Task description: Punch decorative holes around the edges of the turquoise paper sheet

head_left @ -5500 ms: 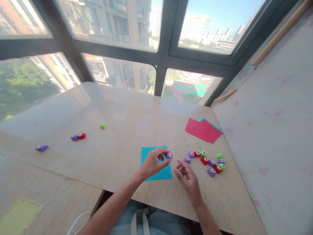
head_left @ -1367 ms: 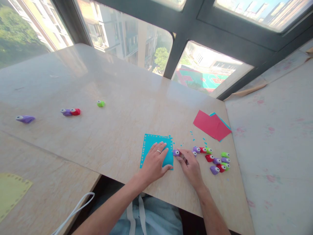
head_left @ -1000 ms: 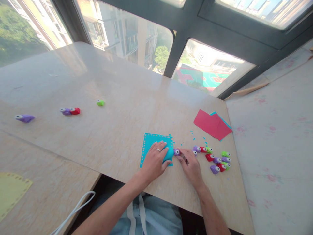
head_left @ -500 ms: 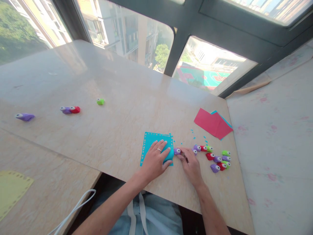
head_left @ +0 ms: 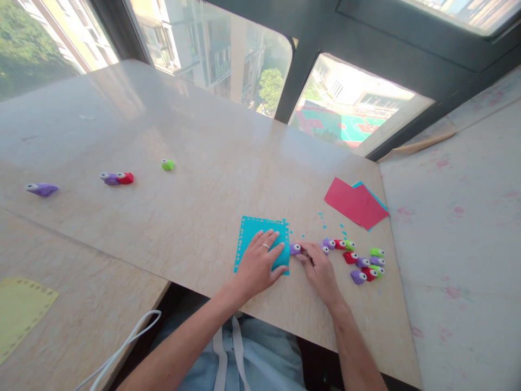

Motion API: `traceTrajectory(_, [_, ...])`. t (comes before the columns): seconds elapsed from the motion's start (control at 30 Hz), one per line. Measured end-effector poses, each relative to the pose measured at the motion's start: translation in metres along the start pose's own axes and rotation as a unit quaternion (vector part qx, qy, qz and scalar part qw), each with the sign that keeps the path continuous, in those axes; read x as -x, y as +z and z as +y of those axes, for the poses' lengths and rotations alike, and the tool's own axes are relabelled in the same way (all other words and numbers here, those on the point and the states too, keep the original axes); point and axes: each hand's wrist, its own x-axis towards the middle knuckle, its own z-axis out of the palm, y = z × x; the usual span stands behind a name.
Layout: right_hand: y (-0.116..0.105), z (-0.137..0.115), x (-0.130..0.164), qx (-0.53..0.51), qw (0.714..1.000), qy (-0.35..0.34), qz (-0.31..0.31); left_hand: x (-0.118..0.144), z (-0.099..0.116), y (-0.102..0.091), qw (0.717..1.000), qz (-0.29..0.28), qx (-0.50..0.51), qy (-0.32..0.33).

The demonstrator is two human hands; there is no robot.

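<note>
Left hand [head_left: 260, 263] is flat on the blue paper square [head_left: 254, 231], fingers spread, pinning it to the bench [head_left: 195, 206]. Right hand [head_left: 319, 266] pinches a small purple punch [head_left: 295, 248] at the paper's right edge — punch lies sideways, nose pointing left into the sheet. Just right of it sits a cluster of little punches [head_left: 360, 260], roughly ten. Four more sit far left — two purple, one red, one green.

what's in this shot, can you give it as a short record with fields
left hand: flat on the blue paper, pinning it to the table
right hand: pressing a purple punch at the paper's right edge
beside right hand: cluster of small punches
far right: red paper
far left: yellow paper
</note>
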Motion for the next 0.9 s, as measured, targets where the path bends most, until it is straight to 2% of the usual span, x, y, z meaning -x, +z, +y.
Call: traceTrajectory(0.9, [-0.0043, -0.0015, 0.0002, -0.043, 0.999, 0.011, 0.004, 0.0004, 0.0011, -0.0022, 1.0, -0.013, 0.009, 0.001])
